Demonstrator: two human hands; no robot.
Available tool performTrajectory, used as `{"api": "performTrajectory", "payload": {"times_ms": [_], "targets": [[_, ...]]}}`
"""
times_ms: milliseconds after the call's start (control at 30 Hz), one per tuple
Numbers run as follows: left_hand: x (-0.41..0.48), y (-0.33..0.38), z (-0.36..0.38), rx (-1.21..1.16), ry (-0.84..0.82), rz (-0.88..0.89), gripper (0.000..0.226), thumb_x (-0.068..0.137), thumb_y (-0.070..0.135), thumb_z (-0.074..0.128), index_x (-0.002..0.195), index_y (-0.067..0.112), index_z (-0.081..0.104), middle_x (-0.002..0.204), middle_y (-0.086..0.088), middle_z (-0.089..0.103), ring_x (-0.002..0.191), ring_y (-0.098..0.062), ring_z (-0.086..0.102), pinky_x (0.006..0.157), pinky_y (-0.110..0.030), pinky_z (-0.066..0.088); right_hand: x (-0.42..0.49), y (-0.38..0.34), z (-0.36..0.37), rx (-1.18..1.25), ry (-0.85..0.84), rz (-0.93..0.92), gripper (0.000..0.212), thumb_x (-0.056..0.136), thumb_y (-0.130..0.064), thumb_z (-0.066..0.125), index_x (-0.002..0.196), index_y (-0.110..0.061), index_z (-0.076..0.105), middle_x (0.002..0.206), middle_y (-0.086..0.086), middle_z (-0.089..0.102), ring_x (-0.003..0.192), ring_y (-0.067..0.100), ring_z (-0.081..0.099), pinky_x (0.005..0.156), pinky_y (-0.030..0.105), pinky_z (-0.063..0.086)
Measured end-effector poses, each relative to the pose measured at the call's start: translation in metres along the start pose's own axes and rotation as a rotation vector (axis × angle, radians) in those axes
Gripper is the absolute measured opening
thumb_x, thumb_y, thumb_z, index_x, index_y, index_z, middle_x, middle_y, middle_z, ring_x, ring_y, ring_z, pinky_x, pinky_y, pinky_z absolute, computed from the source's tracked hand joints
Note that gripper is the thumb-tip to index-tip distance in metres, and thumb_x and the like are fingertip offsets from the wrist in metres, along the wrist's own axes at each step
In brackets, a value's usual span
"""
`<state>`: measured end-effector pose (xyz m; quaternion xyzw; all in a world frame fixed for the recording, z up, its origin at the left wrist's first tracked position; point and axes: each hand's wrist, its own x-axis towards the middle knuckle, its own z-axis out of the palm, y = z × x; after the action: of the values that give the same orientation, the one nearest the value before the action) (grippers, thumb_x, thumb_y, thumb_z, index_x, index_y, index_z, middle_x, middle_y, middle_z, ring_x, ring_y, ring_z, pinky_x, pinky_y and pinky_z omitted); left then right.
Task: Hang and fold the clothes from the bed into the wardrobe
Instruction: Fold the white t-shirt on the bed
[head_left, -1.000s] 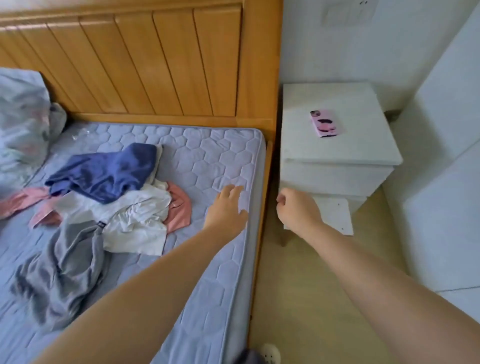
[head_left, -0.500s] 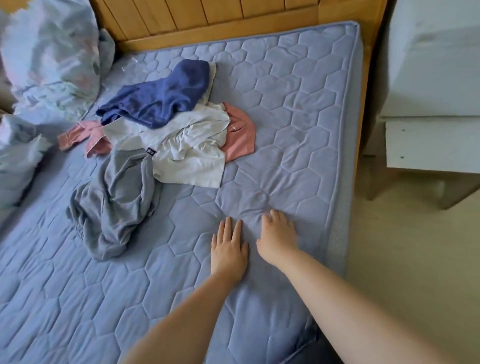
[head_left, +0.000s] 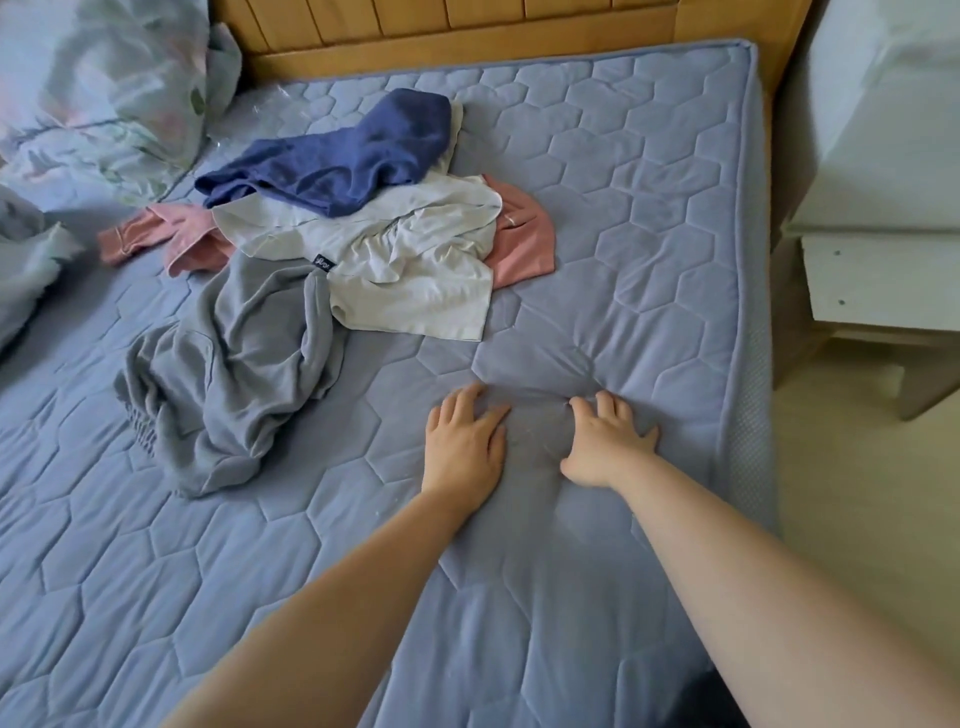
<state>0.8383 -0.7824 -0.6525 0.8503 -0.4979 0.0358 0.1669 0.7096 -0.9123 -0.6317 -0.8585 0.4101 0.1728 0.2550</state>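
A blue quilted mattress (head_left: 649, 208) fills the view, set against a wooden headboard (head_left: 467, 36). Both your hands lie palm-down on it near its right edge, holding nothing. Your left hand (head_left: 465, 441) and right hand (head_left: 605, 444) rest side by side with a gap between them. The fingers are straight and fanned, and the cover is puckered into creases just ahead of them.

A second ago both hands were in the air at the mattress edge. Half a second ago they lay close together on the cover. Now they have drawn slightly apart and seem to bear down, as if you are leaning in over the mattress.

The clothes have not moved. They sit in a loose pile beyond your left hand, apart from both hands:
- a navy garment (head_left: 343, 156) on top
- a white garment (head_left: 415, 265) beneath it
- a pink garment (head_left: 522, 239) showing at either side
- a crumpled grey garment (head_left: 234, 374) nearest you

Floral bedding (head_left: 104, 78) is bunched at the far left, and a white nightstand (head_left: 883, 156) stands to the right. The wardrobe is not in view.

Nothing is lifted yet, so the task looks barely begun. The lean probably sets up a reach for the pile.
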Motion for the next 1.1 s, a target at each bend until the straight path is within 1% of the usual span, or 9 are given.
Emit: {"api": "performTrajectory", "payload": {"times_ms": [100,300,433,567,700,800,933,1000,1100], "targets": [[0.017,-0.007,0.000,0.001,0.082,-0.083,0.025,0.091,0.018,0.051,0.108,0.016,0.069,0.143,-0.017,0.042,0.134,-0.037,0.034,0.107,-0.051,0.027,0.003,0.006,-0.002,0.036,-0.026,-0.006,0.074,0.085,-0.027,0.057,0.147,-0.028,0.016,0.153,0.001,0.005,0.142,0.023,0.006,0.111,0.061,0.016],[0.087,-0.036,-0.011,0.310,-0.325,-0.129,0.041,0.094,0.030,0.038,0.134,0.029,0.046,0.160,-0.005,-0.012,0.145,-0.028,-0.018,0.114,-0.053,-0.004,0.006,0.002,-0.001,0.052,-0.018,0.007,0.075,0.082,-0.032,0.061,0.144,-0.030,0.019,0.151,0.000,0.007,0.141,0.023,0.007,0.110,0.061,0.014],[0.102,-0.028,-0.013,0.120,-0.419,-0.212,0.050,0.085,0.017,0.046,0.134,0.013,0.046,0.152,-0.005,0.029,0.142,-0.026,0.020,0.111,-0.040,0.022,0.008,0.004,-0.005,0.106,-0.001,-0.004,0.070,0.077,-0.031,0.064,0.137,-0.030,0.029,0.143,-0.001,0.017,0.137,0.024,0.014,0.109,0.057,0.018],[0.090,-0.020,-0.031,-0.289,-0.301,-0.385,0.021,0.083,0.009,0.056,0.094,0.013,0.073,0.099,-0.007,0.070,0.096,-0.026,0.061,0.076,-0.029,0.045,-0.001,0.025,-0.006,0.416,0.117,-0.087,0.059,0.081,-0.024,0.066,0.136,-0.019,0.047,0.147,0.001,0.035,0.137,0.019,0.031,0.112,0.034,0.024],[0.079,-0.001,-0.058,-0.776,-0.267,-0.470,0.021,0.085,0.001,0.063,0.090,0.017,0.075,0.078,0.005,0.068,0.078,-0.009,0.060,0.070,-0.011,0.047,-0.018,0.051,0.000,0.816,0.248,-0.039,0.036,0.087,-0.004,0.061,0.122,-0.009,0.063,0.142,0.004,0.049,0.128,0.014,0.046,0.101,0.015,0.029],[0.057,0.033,-0.063,-0.904,-0.393,-0.460,0.027,0.085,-0.003,0.059,0.103,0.015,0.067,0.069,0.002,0.055,0.061,-0.009,0.054,0.053,-0.011,0.045,-0.035,0.060,0.008,1.065,0.386,0.117,0.022,0.090,-0.008,0.059,0.106,-0.017,0.070,0.126,0.009,0.062,0.109,0.013,0.055,0.096,0.024,0.038],[-0.008,0.081,-0.042,-0.997,-0.816,-0.450,0.044,0.086,-0.006,0.059,0.128,0.006,0.053,0.087,-0.006,0.054,0.082,-0.020,0.056,0.074,-0.031,0.052,-0.058,0.071,0.020,1.402,0.377,0.320,0.016,0.088,-0.014,0.062,0.100,-0.009,0.071,0.119,0.025,0.062,0.113,0.032,0.059,0.104,0.042,0.043],[-0.044,0.094,-0.034,-0.876,-1.060,-0.346,0.045,0.088,-0.003,0.059,0.132,0.004,0.051,0.104,-0.010,0.055,0.096,-0.021,0.057,0.078,-0.028,0.051,-0.068,0.075,0.023,1.369,0.360,0.321,0.021,0.090,-0.014,0.060,0.109,-0.006,0.067,0.122,0.018,0.063,0.109,0.023,0.059,0.101,0.036,0.043],[-0.066,0.090,-0.036,-0.934,-1.108,-0.273,0.037,0.090,-0.001,0.056,0.126,0.006,0.057,0.099,-0.008,0.061,0.093,-0.019,0.061,0.081,-0.025,0.052,-0.086,0.072,0.026,1.068,0.439,0.286,0.026,0.093,-0.019,0.055,0.112,-0.009,0.068,0.122,0.010,0.063,0.109,0.023,0.056,0.096,0.035,0.043]]}}
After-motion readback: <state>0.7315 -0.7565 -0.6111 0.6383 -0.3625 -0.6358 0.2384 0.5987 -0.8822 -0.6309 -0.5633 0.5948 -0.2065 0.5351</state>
